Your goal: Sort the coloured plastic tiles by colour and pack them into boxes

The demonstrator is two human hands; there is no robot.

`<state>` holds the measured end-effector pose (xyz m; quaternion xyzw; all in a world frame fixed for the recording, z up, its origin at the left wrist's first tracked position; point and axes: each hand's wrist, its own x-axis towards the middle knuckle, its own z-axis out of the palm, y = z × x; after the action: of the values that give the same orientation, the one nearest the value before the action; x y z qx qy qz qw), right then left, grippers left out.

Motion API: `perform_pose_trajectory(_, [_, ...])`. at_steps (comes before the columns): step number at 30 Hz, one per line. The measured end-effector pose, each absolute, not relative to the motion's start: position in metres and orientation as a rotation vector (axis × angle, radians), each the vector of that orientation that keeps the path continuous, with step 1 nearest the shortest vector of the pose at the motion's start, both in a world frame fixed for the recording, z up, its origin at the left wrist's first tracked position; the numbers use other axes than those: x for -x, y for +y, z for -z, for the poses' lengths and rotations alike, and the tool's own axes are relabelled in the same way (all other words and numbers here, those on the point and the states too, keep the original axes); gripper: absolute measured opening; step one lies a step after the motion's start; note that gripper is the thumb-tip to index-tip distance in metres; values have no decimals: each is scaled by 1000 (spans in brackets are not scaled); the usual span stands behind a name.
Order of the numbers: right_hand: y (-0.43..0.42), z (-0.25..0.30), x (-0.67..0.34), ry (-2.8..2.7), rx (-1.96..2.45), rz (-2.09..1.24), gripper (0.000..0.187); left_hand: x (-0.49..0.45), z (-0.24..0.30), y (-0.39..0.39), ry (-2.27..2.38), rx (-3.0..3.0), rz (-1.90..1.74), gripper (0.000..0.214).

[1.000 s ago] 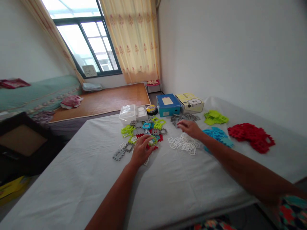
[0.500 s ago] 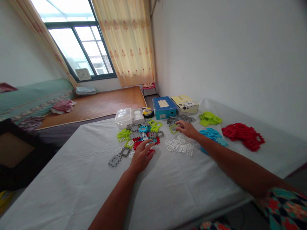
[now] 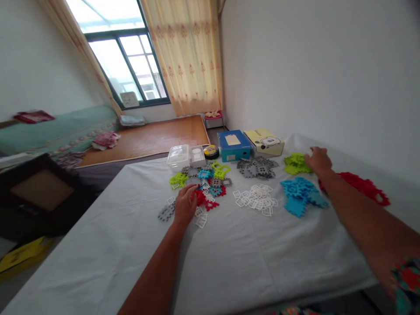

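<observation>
My left hand [image 3: 185, 204] rests over the near left part of a mixed pile, its fingers partly spread beside red interlocking pieces [image 3: 198, 197]. A grey toothed piece [image 3: 166, 212] lies just left of it, and white window-frame pieces [image 3: 201, 220] lie to its right. What is under the palm is hidden. My right hand [image 3: 320, 162] is at the right edge of a lime-green heap [image 3: 296, 163], thumb and fingers apart, with no piece visible between them. Nearer me and below it is a blue heap [image 3: 300, 194]; a red heap [image 3: 364, 187] is partly behind my right forearm.
A grey heap [image 3: 257, 168] and a white heap of window frames [image 3: 257, 199] lie mid-table on the white cloth [image 3: 229, 262]. Behind stand a clear plastic box [image 3: 178, 158], a round tin [image 3: 211, 152], a blue box [image 3: 234, 145] and a yellow box [image 3: 264, 142].
My right hand has moved right from the grey heap, where it had a lime-green frame piece, to the lime-green heap. My left hand shifted left over the pile. The view turned slightly left.
</observation>
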<state>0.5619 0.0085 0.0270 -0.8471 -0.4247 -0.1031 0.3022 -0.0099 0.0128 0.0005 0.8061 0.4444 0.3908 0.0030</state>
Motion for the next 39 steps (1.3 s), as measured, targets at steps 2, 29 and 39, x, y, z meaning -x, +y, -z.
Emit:
perform_pose_trajectory(2, [12,-35,-525,-1313,2098,317,47,18,0,19,1485,-2463,-1229,30])
perform_pose_trajectory(29, [-51,8,-221,-2196,1193,-195,28,21,6,17,1538,-2502,-857,21])
perform_pose_trajectory(39, [-53,9,-219,-2343,1038,-236,23,22,-3,18,1576,-2183,-1173,27])
